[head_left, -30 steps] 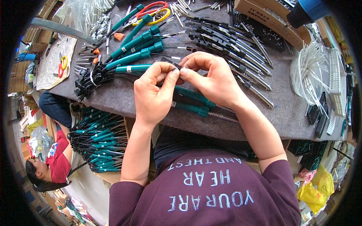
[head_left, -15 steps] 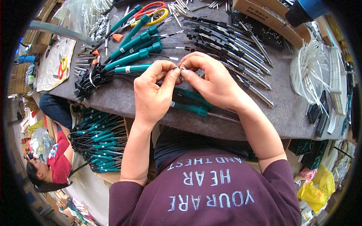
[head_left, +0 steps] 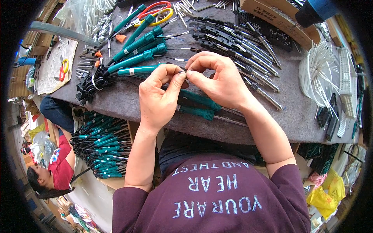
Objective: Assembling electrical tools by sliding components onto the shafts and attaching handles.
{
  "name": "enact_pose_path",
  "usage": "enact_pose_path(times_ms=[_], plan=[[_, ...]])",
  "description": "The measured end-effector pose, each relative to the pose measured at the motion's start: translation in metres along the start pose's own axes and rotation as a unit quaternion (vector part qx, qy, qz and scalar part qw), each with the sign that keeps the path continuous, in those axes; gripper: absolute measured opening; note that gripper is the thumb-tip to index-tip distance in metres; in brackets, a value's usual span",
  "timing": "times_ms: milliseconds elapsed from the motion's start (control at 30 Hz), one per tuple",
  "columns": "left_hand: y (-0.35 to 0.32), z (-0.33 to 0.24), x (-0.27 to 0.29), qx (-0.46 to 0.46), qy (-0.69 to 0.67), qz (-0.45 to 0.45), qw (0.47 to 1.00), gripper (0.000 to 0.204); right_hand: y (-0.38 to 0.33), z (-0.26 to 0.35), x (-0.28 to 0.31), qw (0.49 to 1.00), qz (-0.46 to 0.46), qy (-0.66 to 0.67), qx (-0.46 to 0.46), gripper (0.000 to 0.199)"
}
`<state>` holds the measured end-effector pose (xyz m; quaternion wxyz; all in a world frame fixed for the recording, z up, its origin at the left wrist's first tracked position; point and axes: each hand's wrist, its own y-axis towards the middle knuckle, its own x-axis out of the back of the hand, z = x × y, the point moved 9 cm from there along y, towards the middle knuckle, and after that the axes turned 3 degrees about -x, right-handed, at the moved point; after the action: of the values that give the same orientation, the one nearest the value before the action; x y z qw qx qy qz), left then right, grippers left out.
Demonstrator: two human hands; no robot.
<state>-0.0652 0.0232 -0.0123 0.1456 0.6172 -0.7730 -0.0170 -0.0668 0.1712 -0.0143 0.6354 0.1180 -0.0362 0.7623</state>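
Note:
Over the middle of the bench, my left hand [head_left: 159,93] and my right hand [head_left: 217,79] meet with thumbs and forefingers pinched tip to tip. Something thin and dark is between the fingertips, too small to make out. Under my left hand runs a green tool handle [head_left: 136,70] with a white band; its right end is hidden. More green ribbed handles [head_left: 136,58] lie beyond it, thin wires coming from their ends. Two green handles [head_left: 198,112] with metal shafts lie below my hands. To the right of my right hand is a row of metal rods with black parts [head_left: 241,46].
Black cords [head_left: 91,87] lie bundled at left. Red-and-yellow-handled scissors [head_left: 157,13] lie at the back. At right stand a bag of white strips [head_left: 318,73] and a cardboard box [head_left: 278,19]. A crate of green handles [head_left: 103,147] sits below the bench; a seated person [head_left: 58,167] is at left.
My right hand has shifted slightly, its wrist turning a little. My left hand stays almost in place, and both pinches are still together.

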Motion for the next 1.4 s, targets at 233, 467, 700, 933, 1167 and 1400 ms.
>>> enact_pose_path(times_ms=[233,467,700,933,1167,1400], plan=[[-0.002,0.001,-0.003,-0.025,0.037,0.009,0.999,0.007,-0.001,-0.007,0.009,0.998,-0.061,0.003,-0.013,0.014],[-0.002,0.004,-0.001,-0.001,-0.004,0.015,1.000,0.007,-0.004,-0.014,0.010,0.998,-0.027,0.032,-0.040,0.017],[0.002,0.006,0.001,0.064,-0.005,0.076,0.995,0.008,-0.004,-0.012,0.006,0.997,0.042,0.028,-0.066,0.019],[0.005,0.016,0.001,0.139,-0.054,0.119,0.982,0.005,-0.005,-0.007,0.005,0.998,0.022,0.033,-0.041,0.019],[0.007,0.009,-0.002,0.107,-0.034,0.104,0.988,0.011,-0.005,-0.008,0.004,0.996,0.038,0.042,-0.063,0.022],[0.005,0.009,-0.004,0.110,-0.015,0.123,0.986,0.011,-0.008,-0.004,0.006,0.996,0.059,0.027,-0.056,0.022]])
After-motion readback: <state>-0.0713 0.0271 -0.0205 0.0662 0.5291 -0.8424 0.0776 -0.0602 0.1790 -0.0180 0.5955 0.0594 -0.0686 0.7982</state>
